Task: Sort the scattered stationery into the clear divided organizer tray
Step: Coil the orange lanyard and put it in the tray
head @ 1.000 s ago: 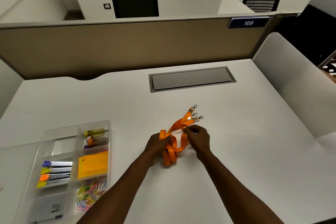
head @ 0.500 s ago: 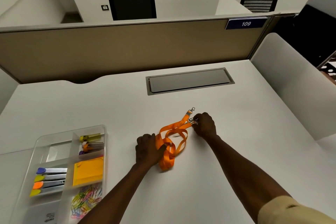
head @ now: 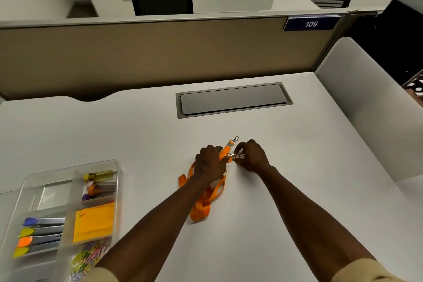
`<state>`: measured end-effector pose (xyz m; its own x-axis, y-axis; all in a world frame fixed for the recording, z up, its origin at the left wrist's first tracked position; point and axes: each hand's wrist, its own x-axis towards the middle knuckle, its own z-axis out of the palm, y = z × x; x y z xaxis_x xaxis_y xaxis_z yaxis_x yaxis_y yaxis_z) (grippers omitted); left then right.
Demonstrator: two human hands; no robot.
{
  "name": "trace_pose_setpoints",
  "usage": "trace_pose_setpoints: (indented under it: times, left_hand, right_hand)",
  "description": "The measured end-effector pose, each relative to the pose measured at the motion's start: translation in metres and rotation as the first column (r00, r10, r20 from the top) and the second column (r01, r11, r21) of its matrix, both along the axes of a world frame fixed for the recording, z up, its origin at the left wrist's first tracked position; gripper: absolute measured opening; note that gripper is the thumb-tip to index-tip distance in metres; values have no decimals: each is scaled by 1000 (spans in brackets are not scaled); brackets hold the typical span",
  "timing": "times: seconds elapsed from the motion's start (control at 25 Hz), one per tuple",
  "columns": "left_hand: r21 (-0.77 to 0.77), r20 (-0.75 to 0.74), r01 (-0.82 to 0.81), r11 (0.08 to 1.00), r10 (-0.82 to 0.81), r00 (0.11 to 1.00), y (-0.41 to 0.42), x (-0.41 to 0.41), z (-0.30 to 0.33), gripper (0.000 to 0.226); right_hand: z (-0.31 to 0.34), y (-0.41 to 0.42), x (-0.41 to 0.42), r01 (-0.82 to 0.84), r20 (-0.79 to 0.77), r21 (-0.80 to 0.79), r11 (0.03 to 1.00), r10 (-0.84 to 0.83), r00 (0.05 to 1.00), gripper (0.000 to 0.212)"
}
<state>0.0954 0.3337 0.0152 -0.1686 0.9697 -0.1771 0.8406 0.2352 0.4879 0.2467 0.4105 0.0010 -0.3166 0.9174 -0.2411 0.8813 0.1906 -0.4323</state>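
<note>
- A person's two bare forearms reach forward over a white surface (head: 297, 167) in an office cubicle.
- A bundle of orange lanyards (head: 207, 201) lies on the surface near the middle, its loops trailing back under the left forearm.
- The left hand (head: 210, 162) lies over the lanyard straps with fingers curled round them, its grip clamped on the bundle.
- The right hand (head: 253, 155) sits just beside the left, fingertips pinching the metal clips (head: 237, 155) at the strap ends. One further clip pokes out beyond both hands.
- The clear divided organizer tray (head: 34, 181) stands at the lower left, well apart from the lanyards.
- Its compartments hold highlighters (head: 39, 236), orange sticky notes (head: 93, 222), coloured paper clips (head: 89, 256) and some small markers (head: 100, 184).
- A grey cable hatch (head: 233, 99) is set into the surface further back.
- A tan partition (head: 148, 52) behind carries a sign (head: 311, 24) reading 109.
</note>
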Motion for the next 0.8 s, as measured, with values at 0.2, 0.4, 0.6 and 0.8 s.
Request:
trace_pose_setpoints:
  times: [0.2, 0.4, 0.6, 0.8]
  left_hand:
    - [21, 12, -23, 1000, 23, 1000, 21, 11, -10, 40]
    - [19, 247, -165, 986, 155, 957, 31, 17, -18, 19]
    - [26, 320, -194, 981, 176, 931, 36, 28, -15, 30]
    - [-2, 322, -236, 972, 224, 920, 38, 20, -19, 41]
  right_hand:
    - [6, 11, 4, -45, -2, -45, 998, 45, 999, 18]
    - [1, 14, 17, -90, -84, -58, 994, 85, 993, 26]
    - [0, 9, 11, -123, -22, -55, 991, 122, 992, 27]
    - [0, -11, -2, -176, 39, 7, 984, 176, 984, 15]
